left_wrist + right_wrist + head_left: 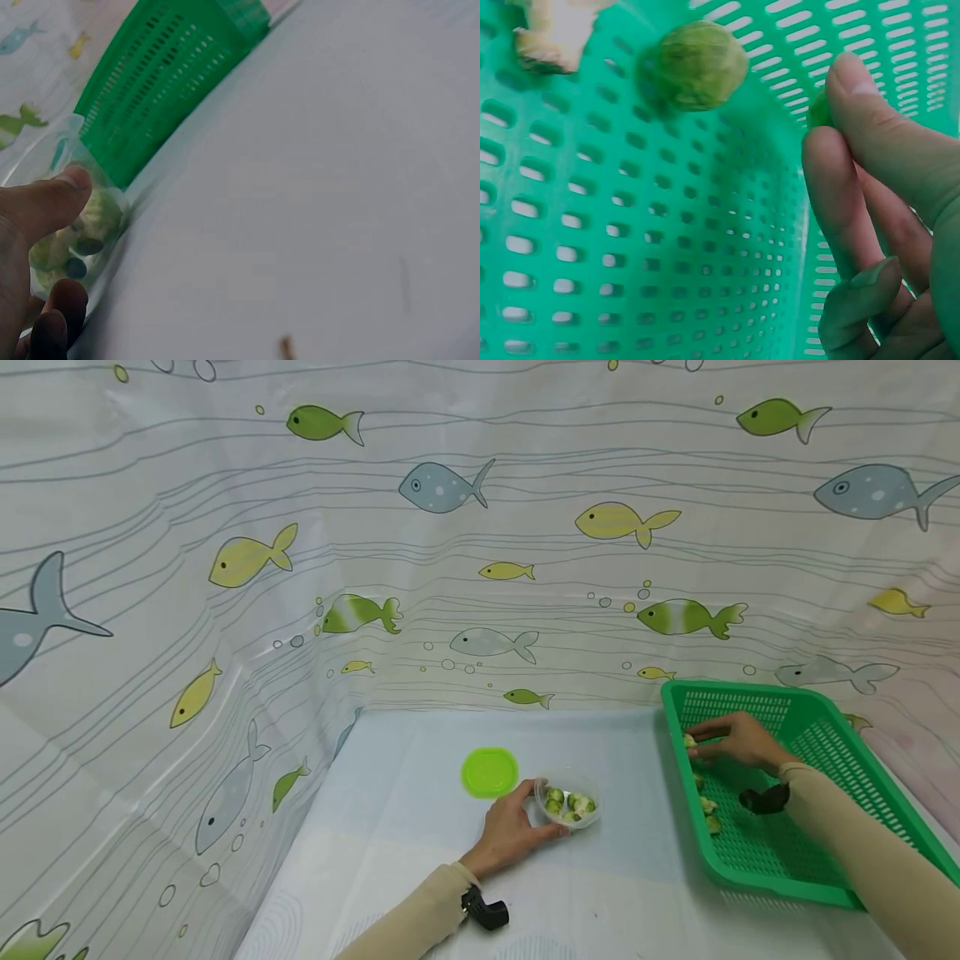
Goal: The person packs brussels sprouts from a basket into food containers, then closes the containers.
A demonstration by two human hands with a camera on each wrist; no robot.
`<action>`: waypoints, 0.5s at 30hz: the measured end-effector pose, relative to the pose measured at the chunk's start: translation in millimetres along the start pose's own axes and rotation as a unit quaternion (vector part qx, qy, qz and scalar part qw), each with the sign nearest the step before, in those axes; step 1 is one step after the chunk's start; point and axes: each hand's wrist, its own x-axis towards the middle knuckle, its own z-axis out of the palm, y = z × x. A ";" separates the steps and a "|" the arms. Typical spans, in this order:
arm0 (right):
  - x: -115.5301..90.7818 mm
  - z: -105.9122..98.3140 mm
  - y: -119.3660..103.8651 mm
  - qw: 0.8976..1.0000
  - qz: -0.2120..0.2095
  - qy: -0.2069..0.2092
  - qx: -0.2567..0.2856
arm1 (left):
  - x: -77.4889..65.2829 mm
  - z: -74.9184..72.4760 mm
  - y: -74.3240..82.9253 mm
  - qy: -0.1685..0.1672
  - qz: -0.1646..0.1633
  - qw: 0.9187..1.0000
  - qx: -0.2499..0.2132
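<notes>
A clear round plastic container (542, 793) with several Brussels sprouts (573, 802) inside stands on the table. My left hand (512, 833) grips its near-left side; in the left wrist view the thumb (56, 199) lies across the wall, with the sprouts showing through. At the left inner side of the green basket (810, 885), my right hand (738, 743) pinches a Brussels sprout (820, 111) between thumb and forefinger, mostly hidden behind them. Another whole sprout (703, 65) and a pale cut piece (555, 37) lie on the basket's perforated floor.
A bright green round lid (490, 772) lies flat on the white table (600, 893), behind and left of the container. The basket's raised walls surround my right hand. Fish-printed sheeting (480, 568) hangs behind and to the left of the table.
</notes>
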 end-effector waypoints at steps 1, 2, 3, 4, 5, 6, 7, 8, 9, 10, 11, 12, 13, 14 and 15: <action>-0.6 -0.9 -0.4 1.000 0.004 0.003 0.000 | 0.0 0.0 -0.1 -0.001 -0.001 1.000 -0.001; -1.3 -1.8 -0.7 1.000 0.006 0.006 -0.002 | 0.1 0.0 -0.2 -0.002 -0.001 1.000 -0.002; -2.0 -2.5 -1.2 1.000 0.007 0.008 -0.004 | 0.1 0.0 -0.3 -0.004 -0.002 1.000 -0.004; -2.8 -3.3 -1.6 1.000 0.006 0.010 -0.006 | 0.2 0.0 -0.4 -0.004 -0.002 1.000 -0.004; -3.4 -4.1 -1.7 1.000 0.006 0.011 -0.008 | 0.3 -0.1 -0.4 -0.004 -0.002 1.000 -0.005; -3.8 -4.8 -1.8 1.000 0.006 0.012 -0.008 | 0.4 -0.2 -0.4 -0.004 -0.002 1.000 -0.005; -4.4 -5.4 -1.9 1.000 0.004 0.013 -0.009 | 0.4 -0.1 -0.5 -0.003 -0.002 1.000 -0.005; -5.1 -5.9 -2.2 1.000 0.002 0.013 -0.012 | 0.3 -0.1 -0.5 -0.003 -0.002 1.000 -0.005; -5.8 -6.4 -2.8 1.000 0.000 0.013 -0.012 | 0.2 -0.1 -0.4 -0.003 -0.002 1.000 -0.006; -6.2 -7.0 -3.2 1.000 0.001 0.014 -0.012 | 0.3 0.0 -0.3 -0.002 -0.001 1.000 -0.006; -6.6 -7.6 -3.7 1.000 0.002 0.015 -0.011 | 0.1 -0.1 -0.2 -0.002 -0.002 1.000 -0.005; -7.0 -8.3 -4.3 1.000 0.003 0.016 -0.011 | 0.0 -0.1 0.0 -0.002 -0.002 1.000 -0.005; -7.6 -8.9 -5.1 1.000 0.005 0.018 -0.012 | 0.0 0.0 0.1 -0.002 -0.002 1.000 -0.004; -8.2 -9.5 -6.1 1.000 0.006 0.019 -0.014 | -0.2 0.1 0.2 -0.002 -0.003 1.000 -0.003; -8.6 -10.2 -6.8 1.000 0.007 0.020 -0.015 | -0.1 0.1 0.3 -0.002 -0.003 1.000 -0.003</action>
